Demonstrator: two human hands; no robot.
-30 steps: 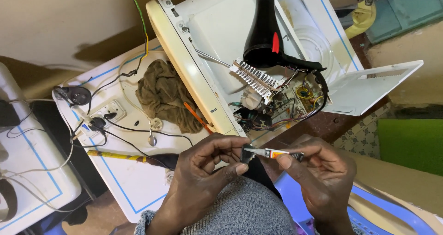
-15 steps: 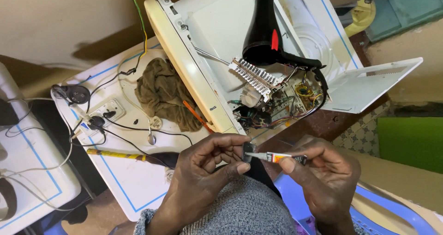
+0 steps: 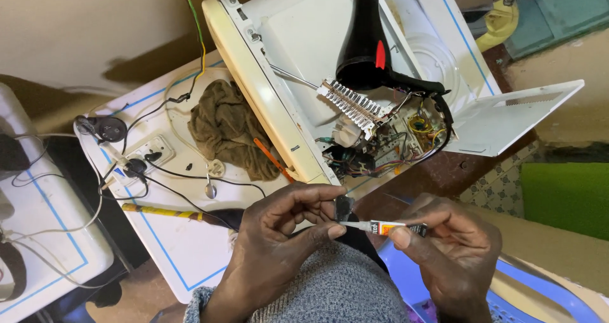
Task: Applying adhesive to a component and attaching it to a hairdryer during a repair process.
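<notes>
Tube [image 3: 387, 226] shifted rightward, nozzle meeting left hand [image 3: 285, 228]

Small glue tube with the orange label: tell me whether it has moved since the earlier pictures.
No. The small glue tube with the orange label stays level between left hand and right hand, just below the opened white appliance.

I see a black hair dryer [image 3: 368, 41] with a red button, lying on the big white machine [image 3: 298, 38]. Left of the machine is a brown cloth [image 3: 225, 129]. Just below the cloth lies an orange stick [image 3: 273, 160]. Further below it is a yellow stick [image 3: 162, 211] with dark stripes. The white board [image 3: 171, 253] under the cloth has blue lines. Below the machine, the little tube [image 3: 384, 226] is white, orange and black.
</notes>
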